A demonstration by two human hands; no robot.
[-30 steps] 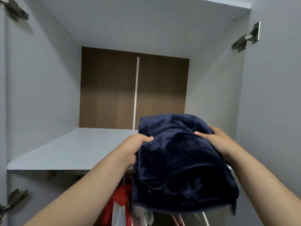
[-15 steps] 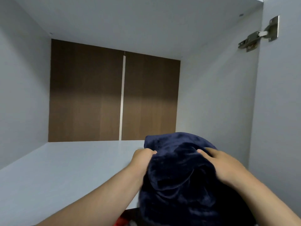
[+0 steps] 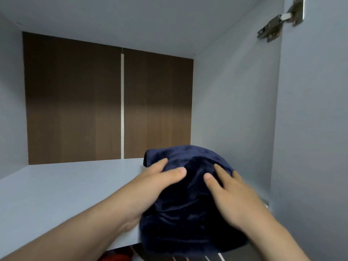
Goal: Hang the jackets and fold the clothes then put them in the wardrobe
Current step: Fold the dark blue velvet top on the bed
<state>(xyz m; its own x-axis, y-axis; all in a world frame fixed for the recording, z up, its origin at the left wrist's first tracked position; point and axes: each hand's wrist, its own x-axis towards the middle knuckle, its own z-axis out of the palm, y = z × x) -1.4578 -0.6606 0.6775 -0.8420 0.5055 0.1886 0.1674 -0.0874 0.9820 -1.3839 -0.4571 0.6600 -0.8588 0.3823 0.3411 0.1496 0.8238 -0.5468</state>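
A folded dark navy plush garment (image 3: 188, 213) lies at the right end of the wardrobe's upper shelf (image 3: 66, 194), close to the right side wall, and its near part hangs over the shelf's front edge. My left hand (image 3: 158, 179) lies on its upper left side, with thumb and a finger stretched out over the cloth. From the right, my right hand (image 3: 229, 193) rests flat on top with straight fingers. The cloth hides the rest of my left fingers.
The shelf compartment has pale grey walls and a brown wooden back panel (image 3: 109, 102). An open door with a metal hinge (image 3: 278, 19) stands at the right. Below the shelf edge, red clothing (image 3: 116, 257) and hangers show.
The view has moved closer into the compartment. The garment went forward and down onto the shelf, and both hands went from gripping its sides to lying flatter on top.
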